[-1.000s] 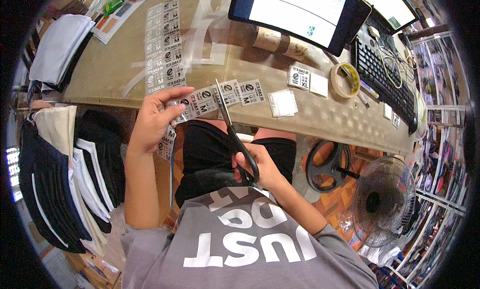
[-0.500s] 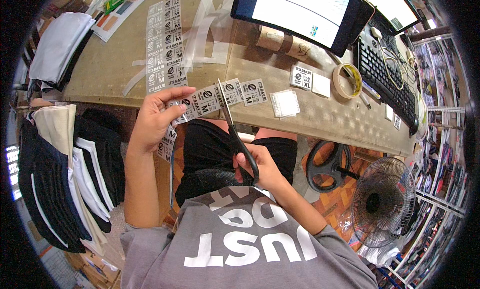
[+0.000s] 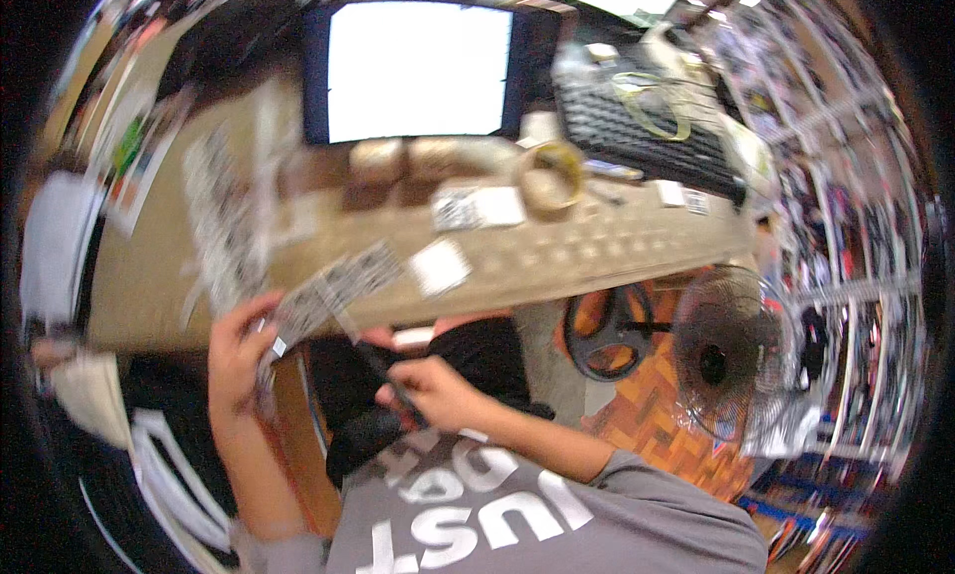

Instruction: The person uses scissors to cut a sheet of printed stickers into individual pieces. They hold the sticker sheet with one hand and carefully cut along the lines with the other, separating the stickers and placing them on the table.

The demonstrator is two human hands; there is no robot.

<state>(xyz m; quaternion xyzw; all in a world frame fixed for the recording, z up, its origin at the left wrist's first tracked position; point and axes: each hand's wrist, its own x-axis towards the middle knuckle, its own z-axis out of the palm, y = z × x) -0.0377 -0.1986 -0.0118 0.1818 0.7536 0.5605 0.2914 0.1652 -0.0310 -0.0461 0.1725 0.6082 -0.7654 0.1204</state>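
My left hand (image 3: 237, 353) pinches the end of a grey label strip (image 3: 363, 276) printed in black, near the table's front edge. The strip slants up to the right over the tabletop. In my right hand (image 3: 438, 393) are black-handled scissors (image 3: 374, 359), fingers wrapped round the handles. Their blades reach up to the strip's lower side; blur hides whether they are apart. Just right of the strip's far end lies a small pile of white cut labels (image 3: 439, 267). Longer printed label strips (image 3: 221, 211) lie flat on the table beyond my left hand.
A lit monitor (image 3: 418, 72) stands at the back, with a keyboard (image 3: 637, 116) to its right. A tape roll (image 3: 549, 179) and white label stacks (image 3: 497, 207) sit in front. A fan (image 3: 724, 355) stands right of the table (image 3: 597, 246); folded garments (image 3: 60, 251) lie left.
My head view has swung, shifting the whole scene and blurring it. Both hands still hold the strip and the scissors.
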